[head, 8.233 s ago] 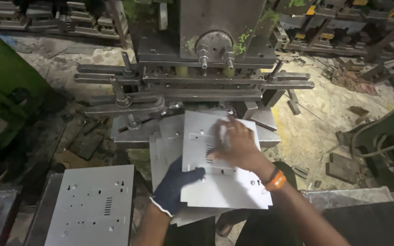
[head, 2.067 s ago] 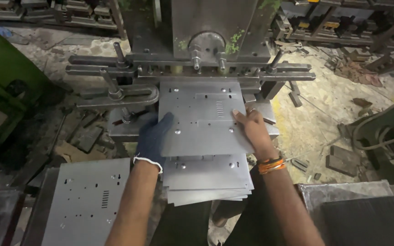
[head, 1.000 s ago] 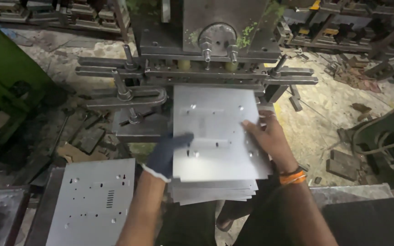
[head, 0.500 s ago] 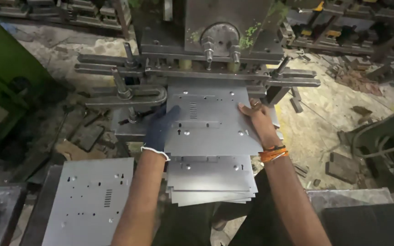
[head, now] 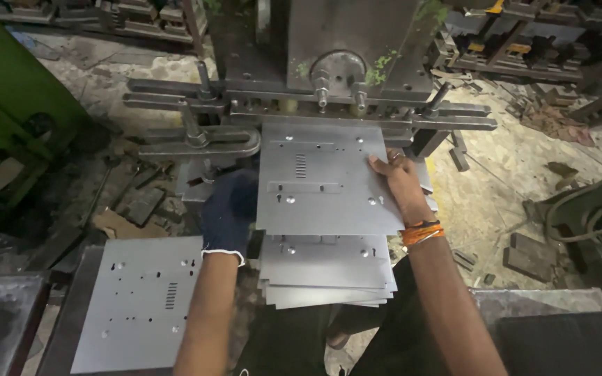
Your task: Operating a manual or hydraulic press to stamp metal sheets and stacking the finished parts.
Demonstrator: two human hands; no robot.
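Fingers (head: 384, 166) of both hands apparently grip the metal sheet (head: 322, 181).

We are in a metal workshop: a heavy press machine (head: 343, 76) dominates, punched steel sheets (head: 141, 299) lie stacked, scrap litters the grimy floor (head: 517, 153).

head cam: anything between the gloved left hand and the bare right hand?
Only the punched metal sheet; left hand holds its left edge, right hand its right.
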